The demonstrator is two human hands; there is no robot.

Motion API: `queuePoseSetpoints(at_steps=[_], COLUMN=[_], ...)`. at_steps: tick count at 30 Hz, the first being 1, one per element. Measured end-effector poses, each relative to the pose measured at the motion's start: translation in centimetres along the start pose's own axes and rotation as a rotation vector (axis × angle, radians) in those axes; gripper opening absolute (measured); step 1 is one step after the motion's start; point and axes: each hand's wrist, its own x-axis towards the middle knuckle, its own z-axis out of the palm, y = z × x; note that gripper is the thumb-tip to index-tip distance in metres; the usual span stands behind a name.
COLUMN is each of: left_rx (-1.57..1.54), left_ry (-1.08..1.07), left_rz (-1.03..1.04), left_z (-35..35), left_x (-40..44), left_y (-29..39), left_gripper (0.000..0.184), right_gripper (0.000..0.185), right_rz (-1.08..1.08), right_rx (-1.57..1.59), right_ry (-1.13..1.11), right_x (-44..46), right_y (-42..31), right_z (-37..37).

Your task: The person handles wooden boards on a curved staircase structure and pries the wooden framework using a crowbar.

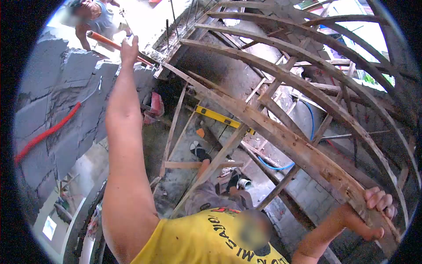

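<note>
My left hand (pixel 129 52) is raised at the top left, its fingers closed round an orange pipe-like bar (pixel 104 40) that slants over the broken top of the block wall. What the bar's lower end touches is not clear. My right hand (pixel 376 207) wraps round the near end of a long wooden beam (pixel 281 127), with fingers over the top and the thumb on the near side. This beam runs diagonally from the lower right to the wall's corner near my left hand.
Curved wooden ribs (pixel 281 72) fill the upper right. A yellow spirit level (pixel 217 116) lies below the beam among wooden struts. Left stands a grey block wall (pixel 48 101) with a red conduit (pixel 48 134). A co-worker (pixel 99 17) is beyond it. A blue hose (pixel 277 166) crosses below.
</note>
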Motion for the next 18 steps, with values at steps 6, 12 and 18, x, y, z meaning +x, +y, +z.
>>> queuePoseSetpoints(at_steps=[6,12,18], left_rx=[0.255,0.101,-0.006], left_ry=[0.075,-0.027,-0.052], left_rz=[0.065,-0.046,-0.217], left_z=[-1.8,-0.7,6.8], left_x=[1.2,2.8,0.6], left_y=[1.5,0.0,-11.5], left_gripper=[0.086,0.094,0.106], right_gripper=[0.059,0.058,0.062], right_rz=[0.05,0.041,0.019], right_rx=[-0.029,-0.031,0.024], right_ry=[0.036,0.041,0.081], right_x=[0.2,0.0,0.0], right_y=[-1.0,-0.9,-0.8], right_z=[-0.5,-0.5,-1.9])
